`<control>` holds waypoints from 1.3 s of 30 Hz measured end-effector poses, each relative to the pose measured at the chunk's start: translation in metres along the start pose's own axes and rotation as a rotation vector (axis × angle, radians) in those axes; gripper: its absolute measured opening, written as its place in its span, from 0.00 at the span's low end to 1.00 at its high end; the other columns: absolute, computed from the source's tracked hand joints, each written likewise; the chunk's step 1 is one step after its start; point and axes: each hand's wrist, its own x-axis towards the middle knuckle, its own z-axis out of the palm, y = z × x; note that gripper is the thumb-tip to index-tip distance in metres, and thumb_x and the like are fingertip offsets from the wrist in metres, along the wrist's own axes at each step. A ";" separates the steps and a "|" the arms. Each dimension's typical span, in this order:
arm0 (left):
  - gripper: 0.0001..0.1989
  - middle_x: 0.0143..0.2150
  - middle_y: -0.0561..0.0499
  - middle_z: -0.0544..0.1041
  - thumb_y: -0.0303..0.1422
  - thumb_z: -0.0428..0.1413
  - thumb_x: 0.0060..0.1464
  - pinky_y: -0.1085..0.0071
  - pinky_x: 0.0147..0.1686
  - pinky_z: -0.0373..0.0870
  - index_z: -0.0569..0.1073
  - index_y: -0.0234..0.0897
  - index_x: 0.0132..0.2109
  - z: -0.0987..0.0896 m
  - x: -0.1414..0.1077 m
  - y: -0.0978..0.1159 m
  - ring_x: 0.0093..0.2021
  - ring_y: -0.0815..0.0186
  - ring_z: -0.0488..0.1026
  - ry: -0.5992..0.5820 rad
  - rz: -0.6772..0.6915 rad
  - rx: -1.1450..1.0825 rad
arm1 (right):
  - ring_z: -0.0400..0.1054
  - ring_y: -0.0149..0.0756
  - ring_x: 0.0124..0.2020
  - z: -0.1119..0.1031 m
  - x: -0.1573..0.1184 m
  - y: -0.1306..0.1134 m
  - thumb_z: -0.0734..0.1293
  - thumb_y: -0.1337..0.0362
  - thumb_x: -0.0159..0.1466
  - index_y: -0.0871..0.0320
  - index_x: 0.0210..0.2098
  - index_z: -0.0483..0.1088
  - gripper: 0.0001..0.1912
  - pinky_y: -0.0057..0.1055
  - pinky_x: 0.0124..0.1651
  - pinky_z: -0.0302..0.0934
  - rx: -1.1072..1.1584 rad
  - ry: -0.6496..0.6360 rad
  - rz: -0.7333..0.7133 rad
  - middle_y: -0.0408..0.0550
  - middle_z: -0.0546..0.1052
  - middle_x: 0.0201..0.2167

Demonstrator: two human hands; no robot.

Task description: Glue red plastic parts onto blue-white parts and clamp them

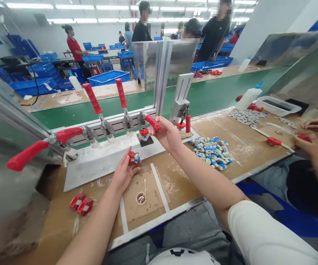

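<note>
My left hand [125, 170] holds a small red, blue and white part [133, 157] in its fingers, above the front edge of the white metal plate [100, 160]. The fingers of my right hand [166, 134] are wrapped round the red handle [152, 123] of a toggle clamp. Below that clamp, a red and white piece [144, 135] sits under its tip on a black block [145, 141]. Several other clamps with red handles [92, 98] line the metal rail to the left.
A pile of small grey, blue and yellow parts [212, 151] lies right of my right forearm. Red parts [81, 204] are at the left. A small cup [140, 198] with a swab stands on cardboard. Another person's hands [313, 141] are at the far right.
</note>
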 end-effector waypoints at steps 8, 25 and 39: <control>0.37 0.52 0.52 0.79 0.45 0.73 0.53 0.72 0.38 0.82 0.72 0.53 0.68 0.001 0.003 -0.010 0.44 0.67 0.80 0.036 0.058 0.163 | 0.73 0.37 0.38 0.021 0.014 -0.015 0.71 0.41 0.71 0.50 0.52 0.66 0.23 0.35 0.45 0.74 0.253 0.006 -0.067 0.40 0.67 0.30; 0.28 0.51 0.43 0.82 0.42 0.73 0.49 0.62 0.56 0.75 0.77 0.36 0.54 0.019 0.019 0.006 0.49 0.60 0.79 0.113 0.341 0.701 | 0.72 0.42 0.44 -0.040 0.026 0.112 0.78 0.62 0.62 0.57 0.49 0.69 0.20 0.36 0.50 0.64 -0.772 0.013 0.055 0.48 0.79 0.42; 0.17 0.52 0.43 0.82 0.37 0.65 0.58 0.56 0.58 0.70 0.75 0.38 0.53 0.057 0.123 -0.004 0.53 0.51 0.77 0.305 0.428 1.055 | 0.72 0.41 0.39 -0.063 -0.034 0.008 0.64 0.43 0.75 0.57 0.60 0.70 0.26 0.36 0.45 0.66 -0.652 -0.069 -0.107 0.46 0.75 0.34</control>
